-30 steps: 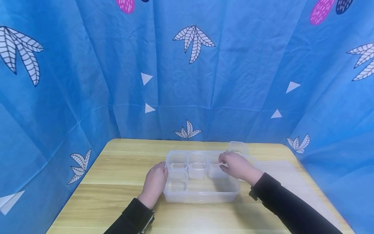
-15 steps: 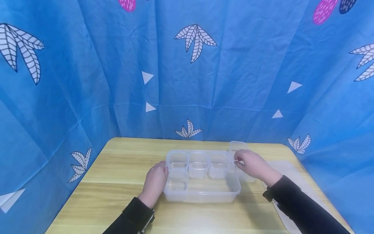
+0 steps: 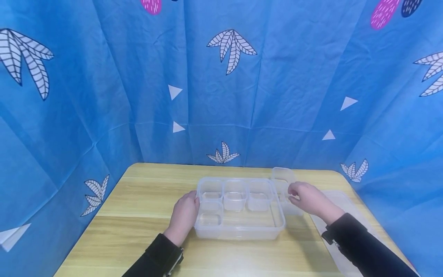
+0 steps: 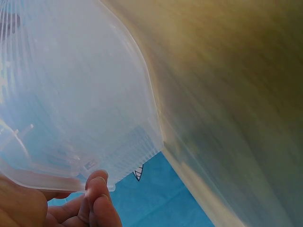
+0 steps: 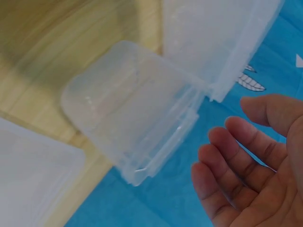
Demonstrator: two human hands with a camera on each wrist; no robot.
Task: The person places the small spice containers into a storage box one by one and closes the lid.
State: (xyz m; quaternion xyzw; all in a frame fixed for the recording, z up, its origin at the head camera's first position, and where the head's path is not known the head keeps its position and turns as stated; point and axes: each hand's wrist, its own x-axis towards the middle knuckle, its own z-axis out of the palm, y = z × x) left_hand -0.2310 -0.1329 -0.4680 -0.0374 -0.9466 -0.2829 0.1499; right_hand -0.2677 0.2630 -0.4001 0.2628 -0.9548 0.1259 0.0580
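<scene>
A large clear plastic box (image 3: 238, 233) stands on the table, with several small clear containers inside: three along its back, such as the middle one (image 3: 235, 202), and one at front left (image 3: 210, 219). My left hand (image 3: 183, 218) holds the box's left rim; in the left wrist view, thumb and fingers (image 4: 98, 189) pinch that rim. My right hand (image 3: 311, 201) hovers just right of the box, fingers loosely bent and holding nothing. Close to it, more small containers (image 3: 293, 210) stand outside the box. The right wrist view shows one such container (image 5: 128, 101) apart from the fingertips.
Another small clear container (image 3: 282, 174) stands behind the box's right back corner. A flat translucent lid-like sheet (image 3: 340, 227) lies at the table's right, partly under the right sleeve. A blue patterned curtain (image 3: 221, 96) hangs around the wooden table (image 3: 138, 231).
My right hand has moved right, from above the back right container inside the box to beside the containers outside it. My left hand stays on the rim.
</scene>
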